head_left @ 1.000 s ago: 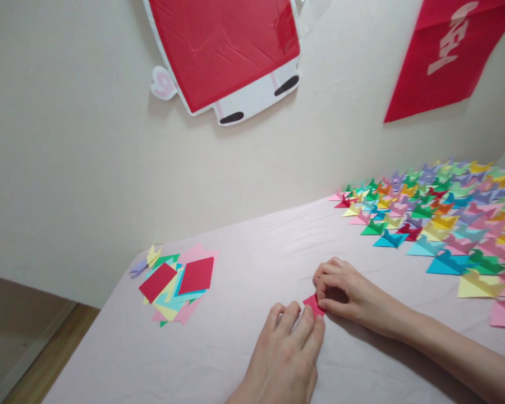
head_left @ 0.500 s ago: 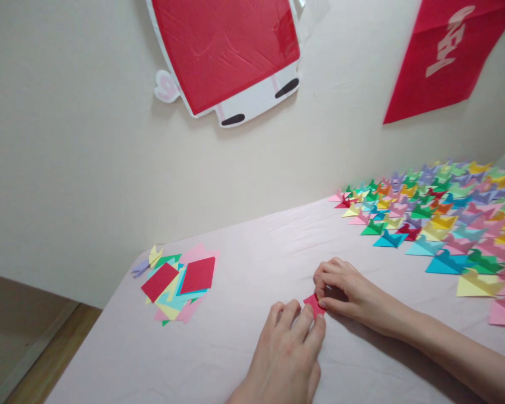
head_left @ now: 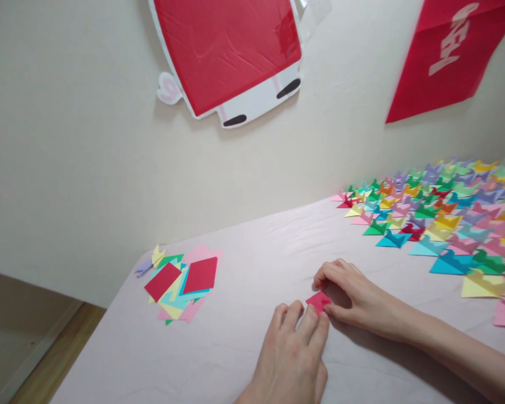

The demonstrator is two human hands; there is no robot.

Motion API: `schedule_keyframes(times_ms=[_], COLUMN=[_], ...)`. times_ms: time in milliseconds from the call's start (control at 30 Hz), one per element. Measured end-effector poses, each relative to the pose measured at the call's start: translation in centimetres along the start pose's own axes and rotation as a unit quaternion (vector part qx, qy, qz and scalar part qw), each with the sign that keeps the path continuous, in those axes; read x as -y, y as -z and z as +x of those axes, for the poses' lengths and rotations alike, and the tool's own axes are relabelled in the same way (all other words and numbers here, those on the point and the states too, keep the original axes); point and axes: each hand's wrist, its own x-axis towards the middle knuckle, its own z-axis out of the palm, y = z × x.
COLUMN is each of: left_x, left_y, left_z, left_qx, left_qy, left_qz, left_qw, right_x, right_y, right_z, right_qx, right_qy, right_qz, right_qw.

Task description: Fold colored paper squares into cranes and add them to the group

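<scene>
A small folded red paper (head_left: 318, 301) lies on the pale pink tablecloth (head_left: 256, 252) between my two hands. My left hand (head_left: 292, 353) rests knuckles up in front of it, fingertips pressing on the paper's near edge. My right hand (head_left: 353, 294) comes in from the right, its fingers curled and pinching the paper's far right side. Most of the paper is hidden under the fingers.
A loose stack of coloured square sheets (head_left: 180, 283), two red ones on top, lies at the left, with a small yellow and a lilac folded piece beside it. Several rows of folded coloured paper shapes (head_left: 441, 224) cover the right. The table's left edge drops to a wooden floor (head_left: 54, 359).
The fingers of my right hand have drawn back a little, so more of the red paper shows. The view has shifted slightly; both hands stay on the paper.
</scene>
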Motion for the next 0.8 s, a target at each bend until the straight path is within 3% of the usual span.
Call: schedule_keyframes(times_ms=[400,600,800], left_x=[-0.3,-0.6,-2.2], left_y=[0.0,-0.4,-1.1], left_z=[0.1,-0.5,-0.7], left_qx=[-0.012,-0.019,-0.045], left_qy=[-0.005,0.015,0.088], left_qz=[0.038,0.019,-0.029], left_qw=[0.999,1.0,0.995], right_x=[-0.3,-1.1,-0.2], right_y=[0.3,-0.2,-0.2], right_z=[0.2,0.4,-0.4], right_qx=[0.005,-0.033,-0.066], right_qy=[0.008,0.02,0.035], right_qz=[0.022,0.044,0.044], right_qw=[1.0,0.998,0.996])
